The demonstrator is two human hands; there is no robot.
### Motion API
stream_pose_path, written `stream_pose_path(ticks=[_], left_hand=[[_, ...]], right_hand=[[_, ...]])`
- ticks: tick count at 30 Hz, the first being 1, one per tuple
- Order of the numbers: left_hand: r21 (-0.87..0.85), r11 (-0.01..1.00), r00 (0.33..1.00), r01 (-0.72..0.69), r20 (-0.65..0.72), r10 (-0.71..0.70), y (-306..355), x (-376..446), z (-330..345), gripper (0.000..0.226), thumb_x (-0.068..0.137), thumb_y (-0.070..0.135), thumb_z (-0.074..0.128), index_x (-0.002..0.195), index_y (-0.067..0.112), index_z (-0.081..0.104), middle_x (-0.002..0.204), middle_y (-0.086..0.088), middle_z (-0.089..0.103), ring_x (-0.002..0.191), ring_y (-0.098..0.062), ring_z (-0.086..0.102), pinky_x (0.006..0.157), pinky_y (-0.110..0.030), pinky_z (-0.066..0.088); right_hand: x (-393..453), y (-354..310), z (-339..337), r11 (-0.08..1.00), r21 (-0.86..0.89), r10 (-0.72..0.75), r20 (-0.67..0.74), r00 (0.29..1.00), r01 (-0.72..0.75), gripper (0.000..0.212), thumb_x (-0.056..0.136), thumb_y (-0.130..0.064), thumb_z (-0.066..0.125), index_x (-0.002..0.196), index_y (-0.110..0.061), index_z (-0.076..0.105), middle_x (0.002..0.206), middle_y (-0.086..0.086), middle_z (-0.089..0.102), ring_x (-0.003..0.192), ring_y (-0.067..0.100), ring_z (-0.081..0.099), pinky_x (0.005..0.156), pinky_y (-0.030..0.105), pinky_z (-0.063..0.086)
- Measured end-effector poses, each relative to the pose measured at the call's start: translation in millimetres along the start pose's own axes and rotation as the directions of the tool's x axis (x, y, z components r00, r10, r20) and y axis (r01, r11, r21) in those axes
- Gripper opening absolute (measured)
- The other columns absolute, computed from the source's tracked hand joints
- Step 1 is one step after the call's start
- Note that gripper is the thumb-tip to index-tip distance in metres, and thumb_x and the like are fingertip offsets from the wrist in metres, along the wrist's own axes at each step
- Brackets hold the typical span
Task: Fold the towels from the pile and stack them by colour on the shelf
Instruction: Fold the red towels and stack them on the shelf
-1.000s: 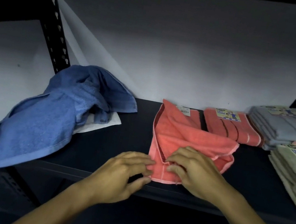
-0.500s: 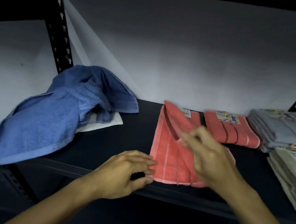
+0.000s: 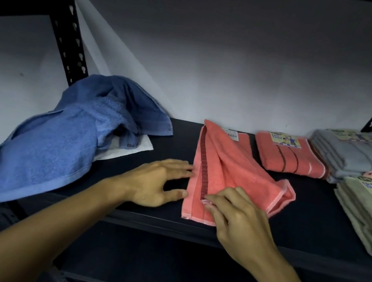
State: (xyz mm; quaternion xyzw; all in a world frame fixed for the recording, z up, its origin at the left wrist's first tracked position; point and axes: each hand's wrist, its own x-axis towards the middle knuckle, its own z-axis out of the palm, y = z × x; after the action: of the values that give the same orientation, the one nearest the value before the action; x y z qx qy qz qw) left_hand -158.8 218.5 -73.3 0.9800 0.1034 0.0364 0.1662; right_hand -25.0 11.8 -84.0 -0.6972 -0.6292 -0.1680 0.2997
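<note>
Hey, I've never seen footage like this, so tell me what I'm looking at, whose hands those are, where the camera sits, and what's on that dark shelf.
There is no machine here. A person wears a camera on the head, looking forward and down, so the two bare arms reaching in from the bottom are their own.

They work on a dark metal shelf. In the middle lies a coral towel, partly folded. The left hand rests with straight fingers touching the towel's left edge. The right hand has its fingertips on a folded corner near the front; whether it pinches or only presses, I cannot tell.

To the left sits a crumpled blue towel hanging over the shelf edge, with something white beneath it. To the right are folded, labelled towels: a coral one, a grey stack and a pale green stack.
</note>
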Motion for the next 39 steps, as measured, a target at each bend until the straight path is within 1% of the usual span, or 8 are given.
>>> stream_pose_path(ticks=[10, 13, 18, 24, 27, 29, 34, 39], left_hand=[[-0.089, 0.996, 0.999, -0.009, -0.041, 0.005, -7, 3, 12, 0.08, 0.078, 0.075, 0.04, 0.147, 0.035, 0.04, 0.15, 0.026, 0.028, 0.144, 0.004, 0.019, 0.123, -0.03, 0.013], [-0.103, 0.995, 0.999, -0.007, -0.042, 0.003, -8, 4, 12, 0.079, 0.078, 0.073, 0.042, 0.147, 0.037, 0.038, 0.147, 0.03, 0.024, 0.143, 0.005, 0.019, 0.123, -0.03, 0.012], [-0.128, 0.992, 0.999, 0.008, -0.047, -0.014, -11, 4, 13, 0.073, 0.085, 0.066, 0.057, 0.148, 0.035, 0.039, 0.154, 0.021, 0.032, 0.145, 0.003, 0.021, 0.124, -0.034, 0.014], [-0.135, 0.991, 0.998, 0.019, -0.056, -0.027, -10, 4, 13, 0.068, 0.087, 0.059, 0.062, 0.147, 0.036, 0.04, 0.154, 0.022, 0.033, 0.144, 0.005, 0.02, 0.124, -0.034, 0.014], [-0.148, 0.989, 0.997, 0.023, -0.075, -0.035, -8, 4, 12, 0.064, 0.089, 0.053, 0.064, 0.146, 0.035, 0.043, 0.153, 0.021, 0.035, 0.144, 0.005, 0.022, 0.123, -0.03, 0.015], [-0.172, 0.985, 0.995, 0.032, -0.093, -0.049, -8, 3, 12, 0.057, 0.09, 0.047, 0.063, 0.144, 0.034, 0.047, 0.152, 0.02, 0.039, 0.143, 0.004, 0.025, 0.121, -0.03, 0.018], [-0.226, 0.971, 0.96, 0.08, -0.245, -0.136, -9, 0, 11, 0.038, 0.094, 0.029, 0.063, 0.132, 0.026, 0.061, 0.136, 0.01, 0.058, 0.129, -0.002, 0.047, 0.113, -0.027, 0.034], [-0.202, 0.974, 0.921, 0.101, -0.352, -0.168, -7, -1, 14, 0.027, 0.096, 0.026, 0.061, 0.122, 0.024, 0.068, 0.121, 0.011, 0.065, 0.115, -0.003, 0.056, 0.104, -0.03, 0.044]], right_hand=[[-7, -22, 14, 0.999, 0.009, -0.044, -0.123, 0.991, 0.045, 0.016, 0.089, -0.012, 0.065, 0.102, -0.01, 0.075, 0.085, -0.005, 0.063, 0.075, 0.011, 0.056, 0.046, 0.023, 0.047], [-9, -22, 21, 0.997, -0.033, -0.066, -0.079, 0.995, 0.064, 0.02, 0.083, -0.006, 0.068, 0.101, -0.011, 0.075, 0.084, -0.004, 0.062, 0.073, 0.012, 0.055, 0.048, 0.018, 0.043], [-13, -21, 23, 0.984, -0.111, -0.142, -0.014, 0.99, 0.14, 0.036, 0.079, -0.001, 0.048, 0.103, -0.01, 0.073, 0.087, -0.002, 0.061, 0.078, 0.013, 0.052, 0.055, 0.023, 0.047], [-13, -22, 17, 0.973, -0.145, -0.172, 0.064, 0.983, 0.18, 0.034, 0.072, -0.001, 0.066, 0.105, -0.008, 0.073, 0.088, 0.0, 0.06, 0.081, 0.016, 0.054, 0.058, 0.025, 0.048], [-12, -25, 14, 0.963, -0.159, -0.196, 0.133, 0.971, 0.217, 0.038, 0.078, -0.005, 0.048, 0.107, -0.007, 0.072, 0.087, 0.0, 0.059, 0.082, 0.017, 0.054, 0.065, 0.025, 0.048], [-12, -25, 11, 0.963, -0.155, -0.196, 0.159, 0.968, 0.22, 0.04, 0.078, -0.005, 0.046, 0.109, -0.006, 0.071, 0.089, 0.0, 0.059, 0.084, 0.017, 0.055, 0.068, 0.024, 0.048], [-15, -23, 8, 0.983, -0.082, -0.144, 0.206, 0.968, 0.164, 0.038, 0.076, -0.006, 0.075, 0.113, -0.008, 0.069, 0.095, -0.002, 0.059, 0.088, 0.014, 0.055, 0.066, 0.02, 0.046], [-17, -17, -6, 0.994, 0.04, -0.105, 0.192, 0.976, 0.099, 0.023, 0.092, -0.02, 0.061, 0.113, -0.013, 0.069, 0.101, -0.006, 0.059, 0.095, 0.009, 0.053, 0.067, 0.02, 0.051]])
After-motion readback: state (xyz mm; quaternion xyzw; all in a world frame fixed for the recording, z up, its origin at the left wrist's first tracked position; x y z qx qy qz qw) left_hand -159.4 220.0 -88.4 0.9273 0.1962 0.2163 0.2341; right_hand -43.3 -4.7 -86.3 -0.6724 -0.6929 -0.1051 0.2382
